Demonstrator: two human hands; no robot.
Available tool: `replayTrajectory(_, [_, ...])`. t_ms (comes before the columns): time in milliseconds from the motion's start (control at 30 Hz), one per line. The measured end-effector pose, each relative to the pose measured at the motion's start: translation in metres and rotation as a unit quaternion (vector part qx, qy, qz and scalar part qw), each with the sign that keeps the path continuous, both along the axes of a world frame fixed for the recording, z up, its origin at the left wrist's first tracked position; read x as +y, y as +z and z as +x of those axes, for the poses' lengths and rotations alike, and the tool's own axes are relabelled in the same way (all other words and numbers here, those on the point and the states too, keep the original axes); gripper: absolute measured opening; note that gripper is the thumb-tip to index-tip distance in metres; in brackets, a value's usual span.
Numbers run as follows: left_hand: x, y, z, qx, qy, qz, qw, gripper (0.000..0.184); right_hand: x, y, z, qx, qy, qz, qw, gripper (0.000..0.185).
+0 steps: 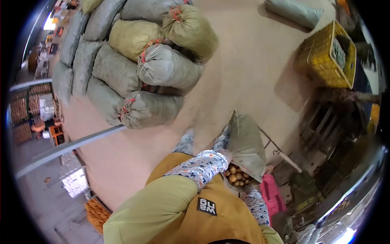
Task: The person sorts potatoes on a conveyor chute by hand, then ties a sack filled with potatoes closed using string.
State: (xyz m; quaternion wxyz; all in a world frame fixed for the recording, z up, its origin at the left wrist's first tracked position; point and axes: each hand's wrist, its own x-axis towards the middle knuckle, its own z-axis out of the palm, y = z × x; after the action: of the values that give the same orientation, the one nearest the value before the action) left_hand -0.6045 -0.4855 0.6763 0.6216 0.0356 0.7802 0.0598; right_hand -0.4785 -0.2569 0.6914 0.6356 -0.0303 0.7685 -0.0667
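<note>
An open woven sack [247, 142] stands on the floor just in front of my body, with round brown produce [237, 175] showing in its mouth. At the left edge of that mouth is my left hand [226, 155], its fingers closed on the sack's rim. On the near right side of the mouth lies my right hand [252, 188], partly hidden by the sack and blurred, so its fingers cannot be made out. Both forearms wear patterned sleeves.
Filled, tied sacks [170, 67] are piled at the upper left. One more sack [294, 12] lies at the top right, near a yellow crate [325, 55]. A metal rail [73, 145] crosses the left side. A pink item [271, 194] sits beside my right forearm.
</note>
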Motion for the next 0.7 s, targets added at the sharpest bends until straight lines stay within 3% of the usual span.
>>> replayTrajectory(33, [-0.013,-0.026,0.02,0.075,-0.034,-0.001,0.997,0.023,-0.006,0.007,0.0,-0.007,0.042,-0.004,0.999,0.038])
replayTrajectory(100, [-0.012,-0.072,0.013,0.021,-0.005,-0.033,0.999,0.026,-0.017,0.016,0.002,-0.014,0.122,-0.009,0.992,0.036])
replayTrajectory(167, [-0.057,0.054,-0.034,0.101,0.049,0.006,0.994,0.029,-0.024,0.026,0.002,-0.007,0.19,-0.005,0.982,0.035])
replayTrajectory(233, [-0.091,0.084,-0.046,0.093,0.077,0.039,0.992,0.028,-0.03,0.035,-0.003,0.015,0.251,0.005,0.968,0.033])
replayTrajectory(267, [-0.087,0.004,-0.018,0.145,0.073,0.026,0.986,0.026,-0.034,0.042,-0.008,0.026,0.277,0.01,0.96,0.033])
replayTrajectory(300, [-0.102,0.013,-0.018,0.196,0.07,0.012,0.978,0.024,-0.025,0.044,-0.007,0.031,0.299,0.018,0.954,0.033])
replayTrajectory(333, [-0.137,0.02,-0.005,0.189,0.106,0.121,0.969,0.025,-0.02,0.04,-0.011,0.095,0.32,0.014,0.942,0.027])
replayTrajectory(400, [-0.159,0.022,0.035,0.299,0.04,0.038,0.953,0.014,-0.015,0.05,-0.035,0.165,0.363,0.011,0.917,0.025])
replayTrajectory(433, [-0.2,0.083,0.031,0.183,0.176,0.101,0.962,0.014,-0.024,0.064,-0.056,0.166,0.35,-0.02,0.922,0.023])
replayTrajectory(467, [-0.215,0.054,0.07,0.185,0.045,0.118,0.975,0.016,-0.044,0.087,-0.078,0.161,0.339,-0.054,0.925,0.023])
replayTrajectory(500, [-0.237,0.105,0.087,0.173,0.134,0.107,0.97,0.017,-0.066,0.109,-0.094,0.152,0.326,-0.086,0.929,0.024])
replayTrajectory(533, [-0.25,0.135,0.113,0.188,0.368,0.074,0.908,0.018,-0.094,0.13,-0.101,0.15,0.349,-0.087,0.921,0.024])
replayTrajectory(567, [-0.259,0.113,0.144,0.084,0.215,0.08,0.97,0.021,-0.125,0.149,-0.101,0.181,0.158,-0.088,0.967,0.026])
replayTrajectory(600, [-0.271,0.162,0.154,0.102,0.485,0.032,0.868,0.025,-0.151,0.164,-0.104,0.207,-0.041,-0.086,0.974,0.028])
replayTrajectory(700, [-0.307,0.184,0.213,0.149,0.544,-0.005,0.826,0.03,-0.225,0.186,-0.103,0.206,-0.015,-0.111,0.972,0.028])
